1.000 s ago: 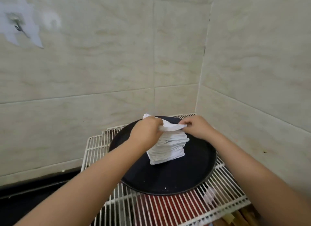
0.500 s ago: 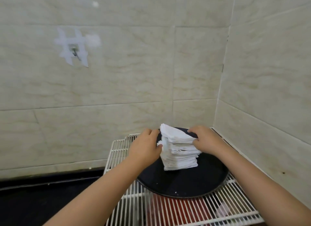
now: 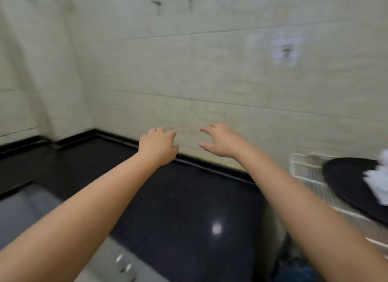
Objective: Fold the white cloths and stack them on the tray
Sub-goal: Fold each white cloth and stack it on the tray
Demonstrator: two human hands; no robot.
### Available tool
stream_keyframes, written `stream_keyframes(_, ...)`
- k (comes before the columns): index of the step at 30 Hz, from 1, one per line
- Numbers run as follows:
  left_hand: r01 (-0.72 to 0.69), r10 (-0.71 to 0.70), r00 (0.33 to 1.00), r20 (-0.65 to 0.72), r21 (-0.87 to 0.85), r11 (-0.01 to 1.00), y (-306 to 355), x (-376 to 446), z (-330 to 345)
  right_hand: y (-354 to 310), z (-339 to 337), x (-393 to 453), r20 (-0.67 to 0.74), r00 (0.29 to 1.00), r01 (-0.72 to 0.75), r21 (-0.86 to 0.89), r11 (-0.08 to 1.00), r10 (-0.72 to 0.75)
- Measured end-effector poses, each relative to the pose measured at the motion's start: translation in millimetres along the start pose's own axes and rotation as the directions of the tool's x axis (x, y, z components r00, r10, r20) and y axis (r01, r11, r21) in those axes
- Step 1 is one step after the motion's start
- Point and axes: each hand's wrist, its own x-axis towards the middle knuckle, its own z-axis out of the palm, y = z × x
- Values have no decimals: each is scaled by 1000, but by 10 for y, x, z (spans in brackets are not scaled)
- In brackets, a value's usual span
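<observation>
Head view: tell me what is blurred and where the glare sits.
Head view: the whole frame is motion-smeared, worst at the right edge, where the stack of white cloths and the black tray streak; the left hand and right hand stay fairly readable; one bright glare spot sits on the dark glossy counter.

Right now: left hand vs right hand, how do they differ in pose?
The left hand has its fingers curled loosely downward, back of the hand toward the camera; the right hand has its fingers spread and extended, thumb apart. The left hand sits slightly lower in the view, over the back edge of the black countertop; the right hand shows against the tiled wall. Both hold nothing, and both are away from the tray.
</observation>
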Motion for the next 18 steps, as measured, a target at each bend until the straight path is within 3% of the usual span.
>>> stream_keyframes(7,389,-391,920,5,88,917,-2147,-1012,61,-2193,790,717,71,938,329,116,937,-339)
stream_keyframes(11,583,-589,808,21,123,803,-3166,-1584,165,-3377,1187,1027,119,849,494,167,853,-515)
stream_keyframes(18,799,-819,574,-8,225,558,-4875,-2229,253,-5291,1830,1734,150,653,698,262,667,-742)
